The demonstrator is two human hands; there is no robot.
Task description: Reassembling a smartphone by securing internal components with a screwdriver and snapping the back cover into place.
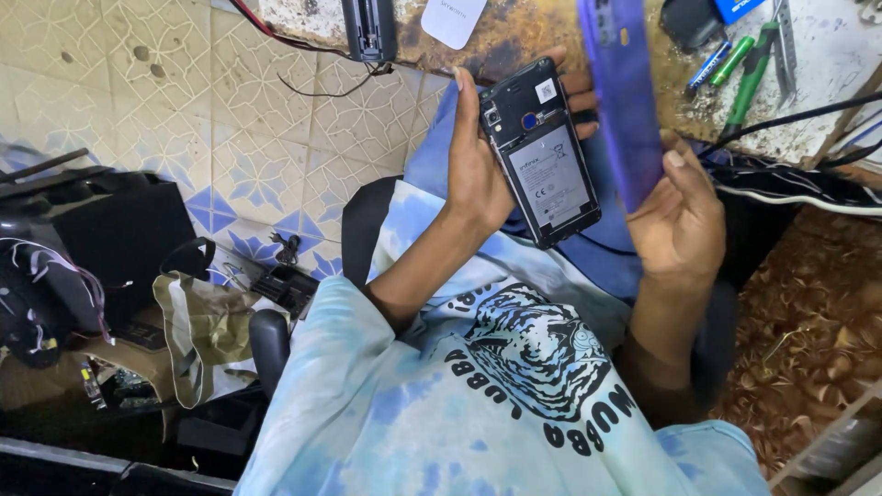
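My left hand grips a black smartphone with its back cover off, so the battery and camera show. The phone is held upright in front of my chest, fingers wrapped around its far edge. My right hand holds the purple back cover by its lower end, tilted upright just to the right of the phone and apart from it. Both forearms rise from my light blue printed shirt.
A stained workbench at the top holds a green-handled screwdriver, pens, tweezers, a white card and a black device. Cables hang at the right. A black bag and clutter sit on the patterned tile floor at left.
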